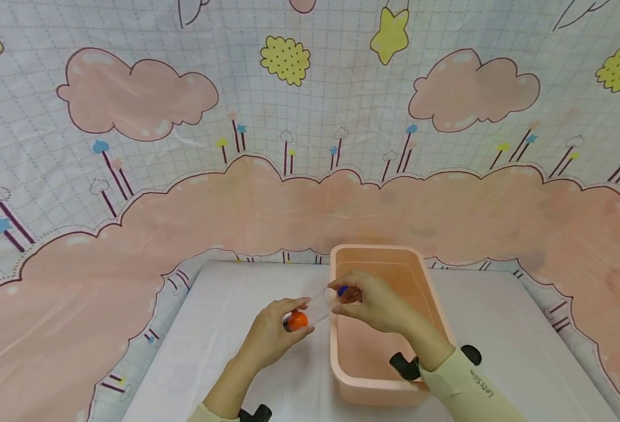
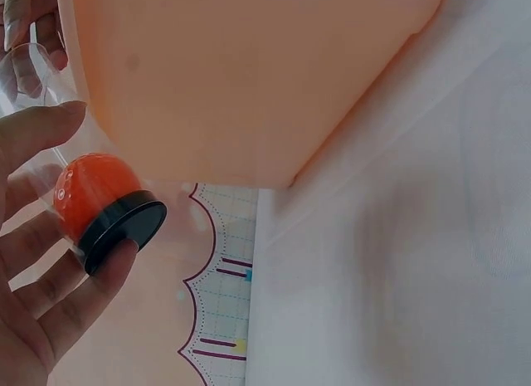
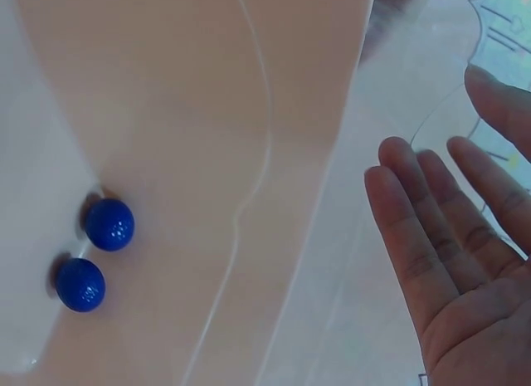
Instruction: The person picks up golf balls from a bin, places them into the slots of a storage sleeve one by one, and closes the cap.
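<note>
A clear plastic tube (image 1: 317, 309) with a black cap (image 2: 124, 230) at its lower end is tilted between my hands. Inside it, against the cap, sits an orange golf ball (image 2: 95, 191) with a dimpled surface. My left hand (image 1: 270, 333) grips the capped end, thumb and fingers on either side of it. At the other end, the thumb and fingertips of my right hand (image 1: 374, 302) hold the tube's rim from opposite sides, beside the box's left wall. Two blue balls (image 3: 109, 224) lie in the peach plastic box (image 3: 191, 112).
The peach box stands on a white-covered table (image 1: 183, 363), under my right forearm. Behind the table hangs a patterned cloth (image 1: 310, 211) with clouds and stars. Black wrist straps (image 1: 406, 366) show at my sleeves.
</note>
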Action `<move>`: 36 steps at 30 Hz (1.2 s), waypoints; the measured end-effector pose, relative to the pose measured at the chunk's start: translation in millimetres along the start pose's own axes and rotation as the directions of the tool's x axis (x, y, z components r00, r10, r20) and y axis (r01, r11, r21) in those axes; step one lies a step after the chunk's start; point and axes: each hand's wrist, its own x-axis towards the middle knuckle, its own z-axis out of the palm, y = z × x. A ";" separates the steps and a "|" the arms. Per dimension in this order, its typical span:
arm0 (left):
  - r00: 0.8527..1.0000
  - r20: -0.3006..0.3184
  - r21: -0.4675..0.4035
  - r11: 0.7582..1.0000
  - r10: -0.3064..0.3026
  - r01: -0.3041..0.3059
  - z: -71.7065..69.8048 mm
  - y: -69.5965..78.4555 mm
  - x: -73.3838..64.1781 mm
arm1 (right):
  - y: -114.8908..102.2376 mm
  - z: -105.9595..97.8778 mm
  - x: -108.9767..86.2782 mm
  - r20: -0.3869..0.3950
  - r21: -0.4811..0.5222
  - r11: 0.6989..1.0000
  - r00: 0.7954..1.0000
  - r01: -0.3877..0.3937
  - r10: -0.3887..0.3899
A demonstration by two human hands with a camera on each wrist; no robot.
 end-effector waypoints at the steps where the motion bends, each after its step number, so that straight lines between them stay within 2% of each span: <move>1: 1.000 -0.001 -0.004 1.000 -0.003 0.003 0.0 0.0 0.0 | -0.2 -0.3 0.0 0.002 0.003 1.000 1.000 -0.001 0.001; 7: 1.000 -0.003 -0.026 1.000 -0.010 0.010 -1.8 0.6 0.2 | 0.3 -3.5 0.2 0.003 0.024 1.000 1.000 -0.001 0.001; 14: 0.999 0.011 -0.037 0.999 -0.030 0.030 -5.1 1.3 0.9 | 0.0 -9.5 0.3 -0.019 -0.045 0.999 1.000 -0.005 0.005; 19: 0.999 0.012 -0.034 0.999 -0.030 0.030 -6.5 0.9 1.3 | 2.5 -12.6 1.4 -0.029 -0.048 0.999 1.000 -0.013 0.011; 24: 1.000 0.010 -0.024 0.999 -0.022 0.022 -6.7 0.8 2.0 | 7.5 -16.5 2.6 -0.037 -0.040 0.998 0.998 -0.047 0.046; 36: 1.000 0.001 -0.026 0.999 -0.019 0.019 -6.4 0.2 1.9 | 26.8 -21.9 13.4 -0.018 -0.136 0.977 0.986 -0.164 0.163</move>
